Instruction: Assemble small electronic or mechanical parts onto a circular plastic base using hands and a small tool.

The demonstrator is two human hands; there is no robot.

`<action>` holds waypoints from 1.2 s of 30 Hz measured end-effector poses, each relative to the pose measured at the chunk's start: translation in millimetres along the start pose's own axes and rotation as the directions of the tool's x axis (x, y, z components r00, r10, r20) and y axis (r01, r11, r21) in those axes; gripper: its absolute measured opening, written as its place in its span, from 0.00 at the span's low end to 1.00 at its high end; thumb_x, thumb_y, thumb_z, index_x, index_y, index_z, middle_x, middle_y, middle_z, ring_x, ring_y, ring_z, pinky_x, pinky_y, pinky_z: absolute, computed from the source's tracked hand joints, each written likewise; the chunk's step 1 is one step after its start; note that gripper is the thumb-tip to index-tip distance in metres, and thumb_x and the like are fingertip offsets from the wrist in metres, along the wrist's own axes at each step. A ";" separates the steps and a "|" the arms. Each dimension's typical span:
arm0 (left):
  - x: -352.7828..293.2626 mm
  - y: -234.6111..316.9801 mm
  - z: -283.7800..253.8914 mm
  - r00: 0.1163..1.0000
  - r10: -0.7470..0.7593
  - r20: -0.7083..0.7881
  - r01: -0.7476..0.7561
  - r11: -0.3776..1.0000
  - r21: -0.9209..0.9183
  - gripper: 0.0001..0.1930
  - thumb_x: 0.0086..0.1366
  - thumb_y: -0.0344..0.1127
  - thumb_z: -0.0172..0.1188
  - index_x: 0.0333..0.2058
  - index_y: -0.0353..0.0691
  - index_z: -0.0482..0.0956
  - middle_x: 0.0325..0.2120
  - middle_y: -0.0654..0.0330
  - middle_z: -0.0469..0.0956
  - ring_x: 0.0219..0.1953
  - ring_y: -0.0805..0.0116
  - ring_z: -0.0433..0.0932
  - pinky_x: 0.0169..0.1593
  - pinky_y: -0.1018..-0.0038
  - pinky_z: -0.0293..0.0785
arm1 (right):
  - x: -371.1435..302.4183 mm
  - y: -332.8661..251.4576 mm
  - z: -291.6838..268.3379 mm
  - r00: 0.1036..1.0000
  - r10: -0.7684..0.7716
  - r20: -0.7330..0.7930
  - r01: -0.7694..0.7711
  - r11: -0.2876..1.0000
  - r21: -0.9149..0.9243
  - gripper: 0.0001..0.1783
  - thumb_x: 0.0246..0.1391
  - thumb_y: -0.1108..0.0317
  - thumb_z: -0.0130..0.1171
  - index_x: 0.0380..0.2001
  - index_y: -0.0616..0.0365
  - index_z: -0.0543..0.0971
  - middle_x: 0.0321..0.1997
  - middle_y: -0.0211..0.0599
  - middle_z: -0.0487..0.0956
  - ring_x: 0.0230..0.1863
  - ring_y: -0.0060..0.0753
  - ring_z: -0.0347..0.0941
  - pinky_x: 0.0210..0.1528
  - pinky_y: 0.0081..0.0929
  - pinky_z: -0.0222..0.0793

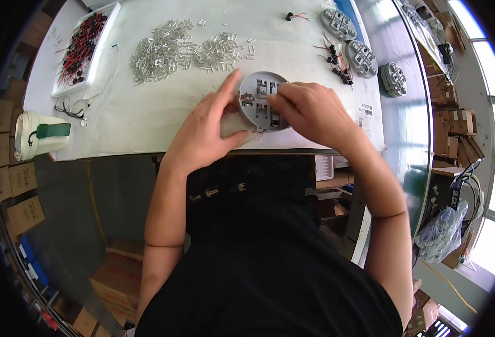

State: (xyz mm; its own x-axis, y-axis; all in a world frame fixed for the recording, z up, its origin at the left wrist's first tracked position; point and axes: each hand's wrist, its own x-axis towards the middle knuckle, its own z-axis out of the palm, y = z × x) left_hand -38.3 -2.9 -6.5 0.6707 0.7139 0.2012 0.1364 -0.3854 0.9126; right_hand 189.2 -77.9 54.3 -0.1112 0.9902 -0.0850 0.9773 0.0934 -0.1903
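The round grey housing (264,100) sits at the counter's (146,121) near edge, its recessed face upward; the left hand (205,129) grasps its left side; the right hand (315,109) bends over its right side, whether gripping anything I cannot tell; beyond lie heaped clear pieces (166,50); farther left, a white tray (102,48) holds red-and-black wired parts (84,48); rightward stand similar grey housings (362,59).

faint dark print on cardboard boxes (25,213) at far left. reddish print on a large carton (117,283) below. lettering too small and blurred to read.
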 end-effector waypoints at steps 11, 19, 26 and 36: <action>15.1 4.4 13.6 0.983 0.100 -0.157 -0.079 0.987 0.136 0.10 0.70 0.23 0.64 0.49 0.35 0.84 0.33 0.61 0.76 0.29 0.75 0.73 0.34 0.77 0.71 | -61.4 58.0 -8.0 0.441 0.246 -0.863 -0.082 0.969 0.234 0.14 0.57 0.74 0.70 0.48 0.57 0.86 0.37 0.34 0.85 0.26 0.19 0.76 0.28 0.20 0.72; 9.8 -2.0 5.4 0.978 0.144 -0.149 -0.108 0.969 0.222 0.10 0.72 0.25 0.65 0.48 0.39 0.88 0.30 0.61 0.72 0.28 0.73 0.72 0.32 0.74 0.70 | -323.5 429.0 2.6 -0.071 0.868 -0.492 -0.972 0.051 0.231 0.29 0.62 0.46 0.57 0.51 0.60 0.86 0.50 0.56 0.87 0.57 0.62 0.81 0.62 0.52 0.74; 7.6 -4.9 6.8 0.985 0.121 -0.124 -0.085 0.962 0.258 0.09 0.71 0.25 0.65 0.47 0.39 0.89 0.31 0.61 0.72 0.28 0.71 0.72 0.31 0.73 0.70 | -198.9 312.9 -37.0 0.434 0.796 -0.422 -0.729 0.586 0.355 0.54 0.46 0.44 0.78 0.73 0.54 0.70 0.71 0.57 0.75 0.73 0.52 0.71 0.70 0.45 0.69; 2.3 -4.8 5.5 0.971 0.169 -0.172 -0.122 0.960 0.252 0.08 0.70 0.27 0.66 0.46 0.42 0.89 0.29 0.61 0.73 0.28 0.68 0.73 0.31 0.70 0.70 | -132.7 284.5 -42.5 0.676 0.713 -0.186 -0.574 0.668 0.475 0.65 0.31 0.48 0.86 0.74 0.53 0.67 0.65 0.55 0.79 0.66 0.52 0.76 0.70 0.40 0.69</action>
State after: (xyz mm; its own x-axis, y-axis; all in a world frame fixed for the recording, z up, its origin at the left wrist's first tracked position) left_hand -33.3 -2.6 -12.4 0.5486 0.7285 0.4103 0.2332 -0.6046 0.7616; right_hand 489.7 -178.3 53.0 0.6551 0.7555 -0.0115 0.6305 -0.5550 -0.5427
